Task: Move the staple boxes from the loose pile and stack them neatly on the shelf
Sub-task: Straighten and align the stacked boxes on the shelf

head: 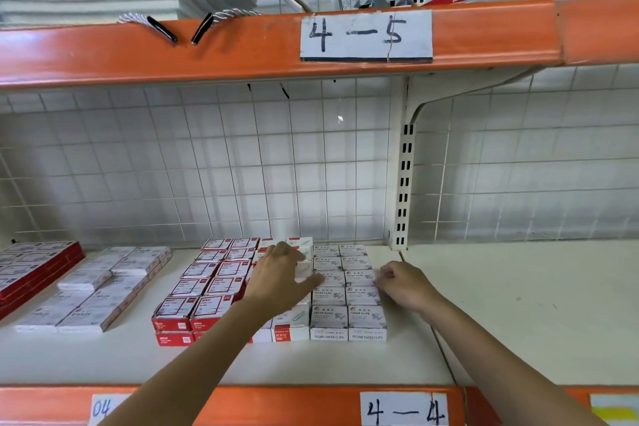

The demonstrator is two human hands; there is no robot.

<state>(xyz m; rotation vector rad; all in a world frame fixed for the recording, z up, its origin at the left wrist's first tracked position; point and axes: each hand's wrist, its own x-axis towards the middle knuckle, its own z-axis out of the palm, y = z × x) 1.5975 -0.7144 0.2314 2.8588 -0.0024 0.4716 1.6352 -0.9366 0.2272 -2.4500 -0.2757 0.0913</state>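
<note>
Nearest you runs the orange shelf edge [242, 405] with its "4—4" label [404, 408], and both your forearms reach over it onto the white shelf [345, 363].

Your right hand [403, 285] sits at the right flank of the grey-white paper-clip boxes [347, 297], fingers curled in against the side of the block. Whether it pinches a box or only nudges the row square, you cannot tell from here. Your left hand [281, 275] lies palm down with fingers fairly straight over the seam between those boxes and the red-and-white boxes [207, 287], the thumb spread toward the grey block. It presses or steadies; it grips nothing.

The blocks stand two layers deep and mostly tight. Further left, the flat white staple boxes [100, 287] marked "STAPLES" lie in looser, slightly skewed rows, and these look like the ones left to tidy. Beyond them at the far left sits a red-edged stack [34, 270].

Expect each staple box to be small, stiff cardboard, dense for its size because it is packed with metal. The printed faces are likely a little slick, so take hold across the two long sides, thumb opposite fingers, rather than pinching by the end flaps, which could pop open. The card should bear a firm squeeze. Slide several together with flat palms only where the rows are already aligned.

Behind everything stands the wire-grid back panel [207, 166], and above it the upper shelf labelled "4—5" [366, 34].
</note>
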